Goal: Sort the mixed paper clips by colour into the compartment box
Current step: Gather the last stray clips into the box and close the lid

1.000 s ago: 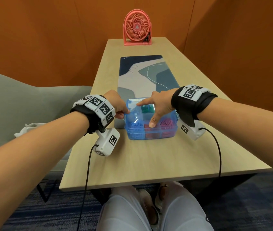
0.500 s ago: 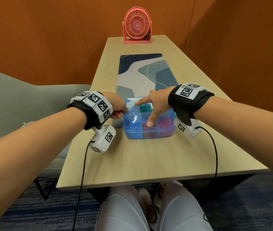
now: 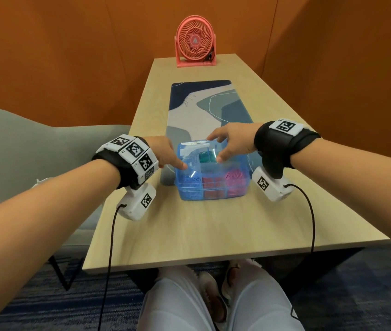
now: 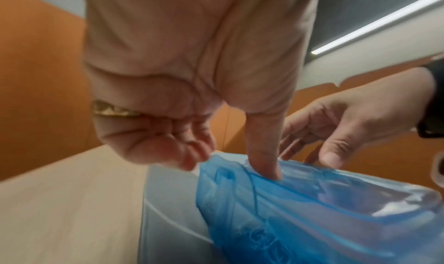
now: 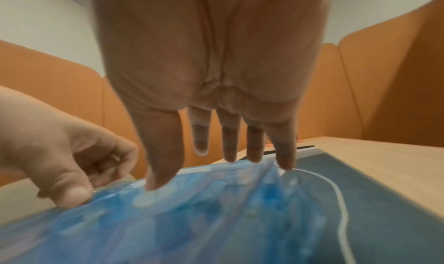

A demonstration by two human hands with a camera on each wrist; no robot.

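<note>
Both hands are on the box [image 3: 211,177], which sits on the desk [image 3: 213,230] at the near end of a mat [image 3: 208,111], right in front of me. Its clear blue lid [image 3: 196,161] is over the compartments, and through it I can see clips already grouped: blue [image 3: 190,185] on the left, red [image 3: 213,187] in the middle, pink [image 3: 236,179] on the right, green [image 3: 205,157] behind. So the sorting looks done, and I judge the step in hand to be seating the lid.

My left hand [image 3: 164,151] is at the box's left edge — thumb on the lid, the other fingers curled loosely at the corner. Whether they pinch the rim I cannot tell. My right hand [image 3: 231,145] is spread and relaxed, thumb tip and fingertips [image 5: 284,161] resting on the lid's far side, gripping nothing.

To do this well I should press straight down, evenly, with both hands — not from 1 corner, since a thin lid flexes and may pop up opposite. Holding the left edge steady should stop the box sliding. A jolt could toss light clips over the dividers and mix colours again.
</note>
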